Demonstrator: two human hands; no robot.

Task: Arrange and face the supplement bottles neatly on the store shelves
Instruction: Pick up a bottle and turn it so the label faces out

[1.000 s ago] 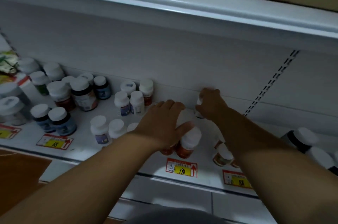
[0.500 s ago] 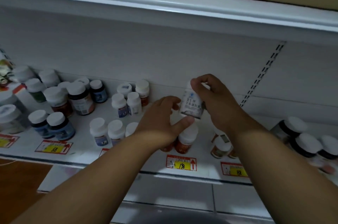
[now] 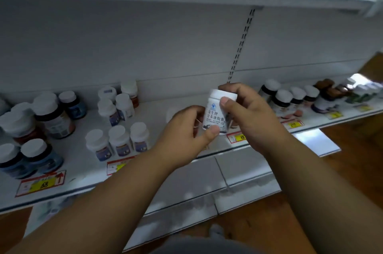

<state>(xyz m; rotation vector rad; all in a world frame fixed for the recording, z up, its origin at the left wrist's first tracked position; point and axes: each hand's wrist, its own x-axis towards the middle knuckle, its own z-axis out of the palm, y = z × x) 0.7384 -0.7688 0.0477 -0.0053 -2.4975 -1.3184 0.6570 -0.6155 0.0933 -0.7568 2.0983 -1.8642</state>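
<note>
White shelf [image 3: 157, 106], both hands, bottle [image 3: 217, 114] upright, label facing camera

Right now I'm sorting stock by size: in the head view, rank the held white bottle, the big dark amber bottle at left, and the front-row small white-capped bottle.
1. Dark amber bottle
2. Held white bottle, nearer the camera, so unsure
3. Small white-capped bottle

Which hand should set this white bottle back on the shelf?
Probably the right hand: its fingers wrap the white bottle near the cap, while the left hand only steadies the base with its thumb.
</note>
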